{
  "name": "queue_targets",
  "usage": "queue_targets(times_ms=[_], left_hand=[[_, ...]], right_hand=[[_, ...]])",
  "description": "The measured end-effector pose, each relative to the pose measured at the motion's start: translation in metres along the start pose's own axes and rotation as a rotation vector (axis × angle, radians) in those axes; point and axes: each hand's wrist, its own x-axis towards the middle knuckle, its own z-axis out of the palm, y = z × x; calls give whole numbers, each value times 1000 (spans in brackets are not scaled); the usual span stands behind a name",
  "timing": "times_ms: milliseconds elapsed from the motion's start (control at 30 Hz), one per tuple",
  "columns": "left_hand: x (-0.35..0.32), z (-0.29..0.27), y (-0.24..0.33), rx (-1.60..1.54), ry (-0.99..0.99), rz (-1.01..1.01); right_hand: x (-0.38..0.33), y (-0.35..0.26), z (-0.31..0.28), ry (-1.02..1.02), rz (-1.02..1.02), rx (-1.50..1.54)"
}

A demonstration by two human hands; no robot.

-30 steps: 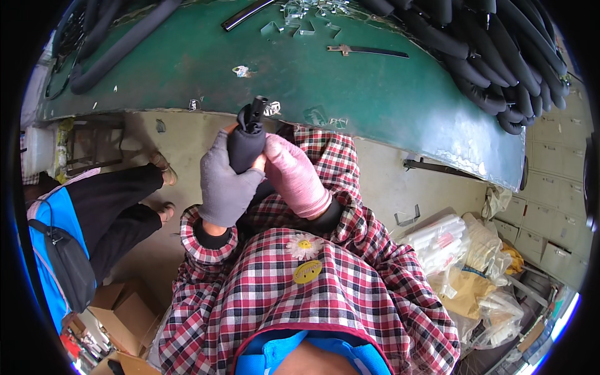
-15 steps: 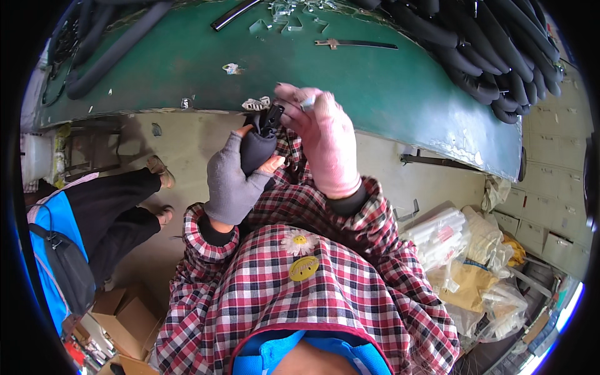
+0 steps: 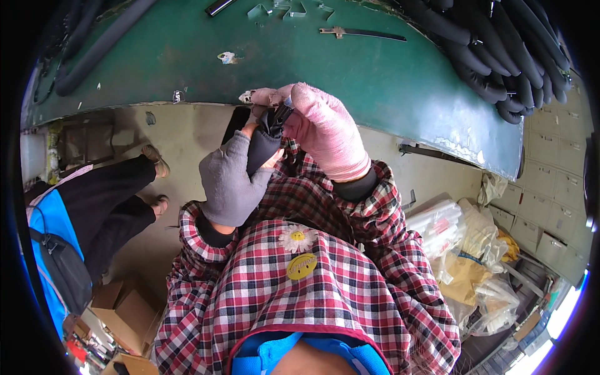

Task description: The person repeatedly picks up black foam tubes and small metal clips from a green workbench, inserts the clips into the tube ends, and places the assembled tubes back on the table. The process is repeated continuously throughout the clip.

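Note:
My left hand [image 3: 230, 181], in a grey fingerless glove, is closed around a black foam-covered tube [image 3: 262, 152] held before my chest at the table's near edge. The tube's shiny black end piece [image 3: 281, 116] points up and to the right. My right hand [image 3: 328, 128], in a pink glove, is bent over that end, with its fingers reaching across the top. A small shiny metal piece [image 3: 288, 101], its exact kind unclear, shows between the right thumb and the end piece. The right fingertips are partly hidden behind the tube end.
Across the green table [image 3: 300, 62] lie several bent metal clips [image 3: 290, 10] and a flat dark metal strip [image 3: 369, 34]. Black foam tubes [image 3: 494, 56] are heaped at the right. A person [image 3: 115, 209] is at the left, near cardboard boxes [image 3: 128, 315]. Plastic-wrapped bundles [image 3: 437, 228] lie at right.
My right hand has come down and left onto the tube's end, bringing the small metal piece against it. The left hand keeps its hold. The view has shifted slightly.

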Motion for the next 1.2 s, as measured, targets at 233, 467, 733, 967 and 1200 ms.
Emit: queue_targets(times_ms=[233,467,733,967,1200], left_hand=[[2,-1,2,56,-36,32],[-1,5,-5,79,72,86],[11,-1,-4,129,70,174],[23,-12,-6,142,-21,-16],[30,-9,-21,-56,-123,-37]], right_hand=[[-3,20,7,43,-58,158],[4,37,7,20,-55,371],[9,40,11,-98,-150,452],[0,-25,-2,93,-380,-508],[59,-133,-86,168,-678,-2300]])
